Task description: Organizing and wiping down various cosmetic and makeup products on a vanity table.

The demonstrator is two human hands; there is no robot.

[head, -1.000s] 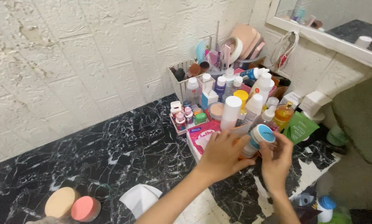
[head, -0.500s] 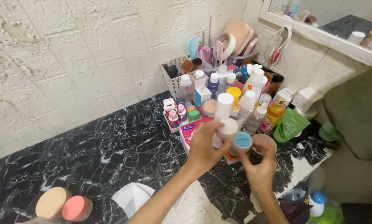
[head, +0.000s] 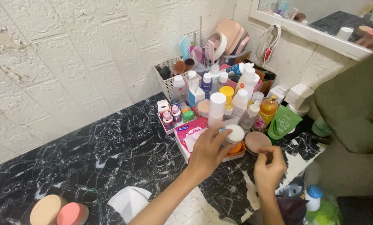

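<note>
My left hand reaches over the black marble counter and its fingers close around a small white-lidded jar, which rests on an orange tray. My right hand hovers just below a round beige compact, its fingers curled in with nothing visible in them. A pink tissue pack lies under my left fingers. The blue-lidded jar from before is out of sight.
Behind the jar crowd several bottles: a tall white one, an amber one and a green tube. A white basket stands at the wall. Two round puffs lie bottom left. A blue-capped bottle is bottom right.
My left hand has lowered the white-lidded jar onto the orange tray. My right hand let go of the blue-lidded jar and drew back towards me. The camera shifted slightly.
</note>
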